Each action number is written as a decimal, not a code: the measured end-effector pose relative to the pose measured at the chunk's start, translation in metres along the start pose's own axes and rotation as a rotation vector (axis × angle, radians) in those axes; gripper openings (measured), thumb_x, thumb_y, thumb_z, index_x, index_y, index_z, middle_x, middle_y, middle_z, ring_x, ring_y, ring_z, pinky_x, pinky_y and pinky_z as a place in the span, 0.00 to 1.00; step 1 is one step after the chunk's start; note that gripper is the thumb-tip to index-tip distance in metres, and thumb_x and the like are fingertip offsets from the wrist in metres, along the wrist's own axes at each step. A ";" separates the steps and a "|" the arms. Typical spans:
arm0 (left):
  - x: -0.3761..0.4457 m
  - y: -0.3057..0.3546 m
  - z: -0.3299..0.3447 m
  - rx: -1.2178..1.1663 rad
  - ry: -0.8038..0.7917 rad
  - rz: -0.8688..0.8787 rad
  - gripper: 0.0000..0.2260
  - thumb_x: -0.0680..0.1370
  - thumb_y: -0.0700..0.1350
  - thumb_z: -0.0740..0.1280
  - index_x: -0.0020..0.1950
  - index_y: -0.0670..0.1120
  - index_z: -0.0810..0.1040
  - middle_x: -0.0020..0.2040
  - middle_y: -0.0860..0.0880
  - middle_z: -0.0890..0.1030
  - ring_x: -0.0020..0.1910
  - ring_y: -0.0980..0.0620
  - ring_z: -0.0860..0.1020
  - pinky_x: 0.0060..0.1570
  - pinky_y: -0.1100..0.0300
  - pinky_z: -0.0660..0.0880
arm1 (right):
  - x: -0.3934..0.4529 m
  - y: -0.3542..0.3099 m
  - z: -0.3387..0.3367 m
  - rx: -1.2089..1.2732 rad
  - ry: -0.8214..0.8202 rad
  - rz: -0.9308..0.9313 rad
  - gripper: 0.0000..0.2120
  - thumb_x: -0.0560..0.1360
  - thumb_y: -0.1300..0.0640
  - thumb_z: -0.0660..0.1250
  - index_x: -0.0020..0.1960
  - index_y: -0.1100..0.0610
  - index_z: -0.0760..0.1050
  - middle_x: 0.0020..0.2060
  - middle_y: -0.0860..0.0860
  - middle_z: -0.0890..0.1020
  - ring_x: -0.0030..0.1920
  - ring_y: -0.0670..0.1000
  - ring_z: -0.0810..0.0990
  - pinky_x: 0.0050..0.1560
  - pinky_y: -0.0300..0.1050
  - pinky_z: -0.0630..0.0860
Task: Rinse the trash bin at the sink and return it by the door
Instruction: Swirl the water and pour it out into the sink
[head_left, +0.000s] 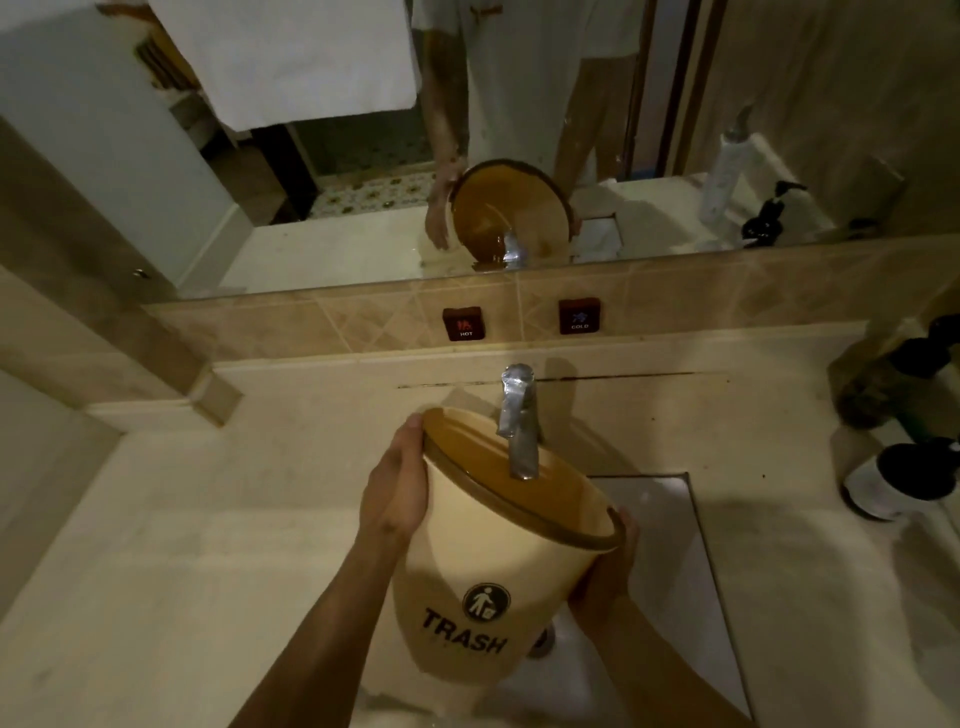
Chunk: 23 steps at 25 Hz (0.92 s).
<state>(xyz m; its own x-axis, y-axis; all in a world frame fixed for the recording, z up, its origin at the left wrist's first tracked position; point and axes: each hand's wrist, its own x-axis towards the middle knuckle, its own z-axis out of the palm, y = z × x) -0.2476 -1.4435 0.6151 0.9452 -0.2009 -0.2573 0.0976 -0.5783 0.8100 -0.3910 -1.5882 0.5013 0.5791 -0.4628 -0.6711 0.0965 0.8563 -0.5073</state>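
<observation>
A beige trash bin (483, 561) with a brown rim and the black word TRASH is held tilted over the white sink basin (670, 561), its mouth facing away from me toward the mirror. The silver faucet spout (519, 421) reaches into the bin's open mouth. My left hand (397, 493) grips the bin's left side near the rim. My right hand (605, 577) holds the right side under the rim, partly hidden behind the bin. I cannot tell whether water is running.
Red HOT (464, 323) and COLD (579, 316) buttons sit on the tiled backsplash under a wide mirror (519, 156). Dark pump bottles (904, 478) stand on the beige counter (208, 545) at the right. A wall corner juts out at the left.
</observation>
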 end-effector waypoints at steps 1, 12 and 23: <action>-0.001 0.004 -0.003 0.059 0.006 0.033 0.37 0.73 0.76 0.39 0.72 0.60 0.69 0.69 0.46 0.76 0.69 0.43 0.72 0.67 0.47 0.65 | -0.002 0.004 0.002 0.044 -0.032 0.034 0.28 0.75 0.34 0.54 0.51 0.54 0.82 0.46 0.59 0.83 0.50 0.62 0.80 0.50 0.57 0.79; -0.028 -0.001 -0.081 0.135 0.204 0.091 0.36 0.75 0.74 0.41 0.71 0.57 0.72 0.70 0.45 0.76 0.70 0.44 0.70 0.65 0.50 0.63 | -0.023 0.046 0.052 0.030 -0.188 0.165 0.29 0.70 0.33 0.60 0.56 0.54 0.83 0.50 0.61 0.84 0.53 0.62 0.80 0.50 0.55 0.79; -0.042 -0.051 -0.131 -0.616 -0.040 0.249 0.38 0.72 0.76 0.56 0.68 0.49 0.76 0.62 0.46 0.82 0.64 0.48 0.78 0.67 0.47 0.71 | -0.072 0.015 0.100 -0.258 -0.203 -0.254 0.26 0.79 0.38 0.54 0.55 0.55 0.83 0.47 0.56 0.86 0.49 0.57 0.82 0.47 0.49 0.77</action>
<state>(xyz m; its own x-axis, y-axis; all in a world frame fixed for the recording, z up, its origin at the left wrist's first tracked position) -0.2517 -1.3024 0.6538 0.9516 -0.3056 -0.0336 0.0495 0.0443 0.9978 -0.3507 -1.5193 0.5961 0.7134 -0.5754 -0.3999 0.0655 0.6230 -0.7795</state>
